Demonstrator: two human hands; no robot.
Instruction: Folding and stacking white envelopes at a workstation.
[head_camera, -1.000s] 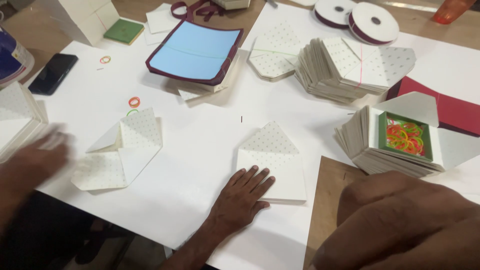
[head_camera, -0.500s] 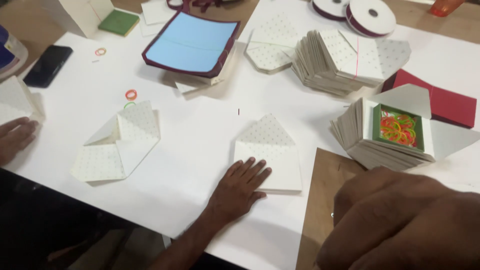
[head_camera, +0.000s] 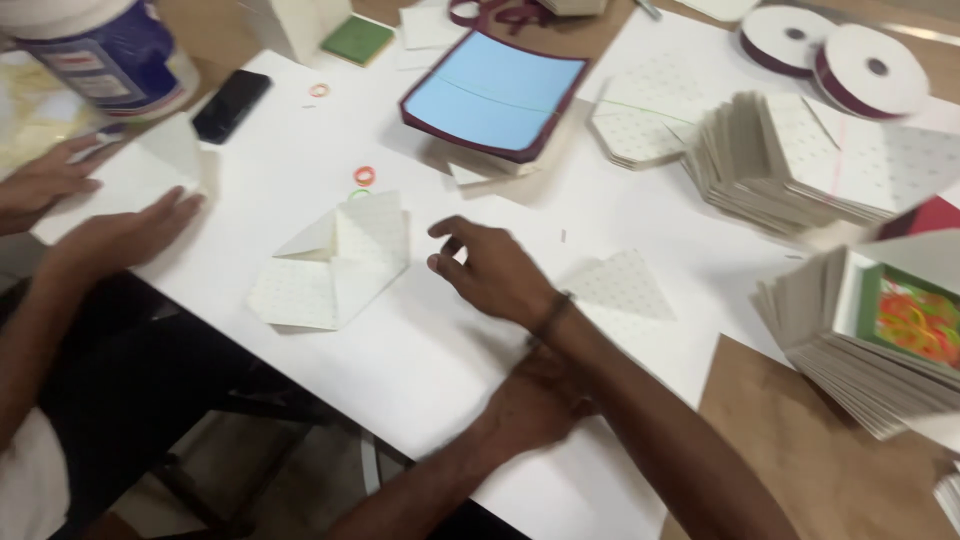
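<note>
— Head view: what are my hands doing?
— My right hand (head_camera: 490, 272) hovers loosely open, fingers curled, holding nothing, just right of the unfolded dotted envelope (head_camera: 335, 262) on the table (head_camera: 300, 140). My left hand (head_camera: 535, 400) lies under the right forearm, nearer me than that envelope; blurred, so I cannot tell its grip.
— Anything else?
— A folded dotted envelope (head_camera: 625, 285) lies right of it, and another person's hand (head_camera: 115, 235) left.

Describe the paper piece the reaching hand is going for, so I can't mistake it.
On the big white sheet covering the table, look just left of the right hand. The unfolded envelope lies there, dotted cream, flaps spread open, an orange rubber band just beyond it. The stacked envelopes at right are folded shut.
</note>
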